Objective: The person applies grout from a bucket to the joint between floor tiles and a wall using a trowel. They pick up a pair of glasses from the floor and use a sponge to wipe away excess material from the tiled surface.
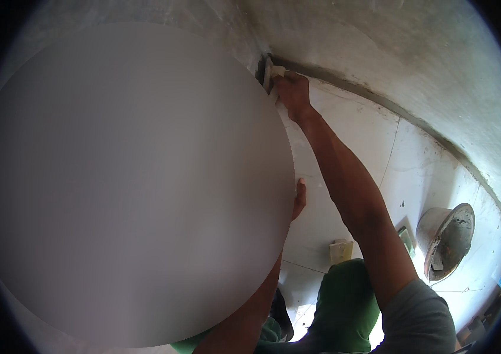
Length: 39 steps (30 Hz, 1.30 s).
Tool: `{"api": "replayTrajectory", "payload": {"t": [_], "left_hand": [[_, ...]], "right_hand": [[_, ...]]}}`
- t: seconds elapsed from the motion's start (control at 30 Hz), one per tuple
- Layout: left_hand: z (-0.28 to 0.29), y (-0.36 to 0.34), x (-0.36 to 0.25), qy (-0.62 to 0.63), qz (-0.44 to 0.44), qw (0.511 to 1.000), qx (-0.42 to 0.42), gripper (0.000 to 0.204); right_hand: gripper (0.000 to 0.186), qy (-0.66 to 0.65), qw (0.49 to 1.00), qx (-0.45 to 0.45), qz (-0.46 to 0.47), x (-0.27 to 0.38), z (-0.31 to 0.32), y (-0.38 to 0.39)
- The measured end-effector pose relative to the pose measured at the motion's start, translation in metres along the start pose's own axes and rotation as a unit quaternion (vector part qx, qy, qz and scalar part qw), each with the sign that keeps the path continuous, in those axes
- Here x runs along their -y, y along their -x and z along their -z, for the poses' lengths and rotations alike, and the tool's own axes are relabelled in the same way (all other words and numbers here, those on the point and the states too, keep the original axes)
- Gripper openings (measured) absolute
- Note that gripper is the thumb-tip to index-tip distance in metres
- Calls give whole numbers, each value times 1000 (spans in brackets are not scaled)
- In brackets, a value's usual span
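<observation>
At the corner where the walls meet the floor, my right hand (293,92) is closed around a pale, flat-faced hand tool (270,75). The tool stands against the foot of the wall, and its exact kind does not show. My left hand (300,199) is low over the white tiled floor (356,127), nearer to me. Only its edge shows, with one digit stretched out. A large blurred grey disc hides the rest of that hand and whatever lies about it.
A bare grey plastered wall (421,53) runs along the far and right side. To my right a bucket (448,242) with a crusted inside lies tipped toward me. A yellowish block (340,252) is by my green-clad knee (347,295), and a greenish flat piece (406,239) lies beside the bucket.
</observation>
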<state>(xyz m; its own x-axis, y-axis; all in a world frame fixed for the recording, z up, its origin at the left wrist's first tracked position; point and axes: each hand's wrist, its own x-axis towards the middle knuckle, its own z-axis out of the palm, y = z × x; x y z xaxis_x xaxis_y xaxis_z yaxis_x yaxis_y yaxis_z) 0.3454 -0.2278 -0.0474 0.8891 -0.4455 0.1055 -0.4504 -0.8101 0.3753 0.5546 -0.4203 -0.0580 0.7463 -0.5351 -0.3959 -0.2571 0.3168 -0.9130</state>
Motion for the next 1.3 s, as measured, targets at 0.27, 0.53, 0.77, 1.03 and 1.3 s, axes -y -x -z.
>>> {"api": "replayTrajectory", "payload": {"t": [0.27, 0.53, 0.77, 1.03, 1.3], "left_hand": [[1, -5, -1, -4, 12, 1000, 14, 65], [1, -3, 5, -7, 23, 999, 24, 64], [1, -3, -2, -6, 25, 999, 26, 65], [0, -4, 1, -4, 32, 999, 17, 66], [2, -5, -1, -2, 40, 999, 18, 63]], "right_hand": [[25, -39, 997, 3, 62, -4, -14, -15], [29, -57, 994, 41, 84, 44, -16, 15], [26, -166, 986, 19, 6, 27, 38, 46], [24, -76, 996, 49, 13, 2, 20, -4], [17, -57, 997, 47, -4, -2, 4, -22]]}}
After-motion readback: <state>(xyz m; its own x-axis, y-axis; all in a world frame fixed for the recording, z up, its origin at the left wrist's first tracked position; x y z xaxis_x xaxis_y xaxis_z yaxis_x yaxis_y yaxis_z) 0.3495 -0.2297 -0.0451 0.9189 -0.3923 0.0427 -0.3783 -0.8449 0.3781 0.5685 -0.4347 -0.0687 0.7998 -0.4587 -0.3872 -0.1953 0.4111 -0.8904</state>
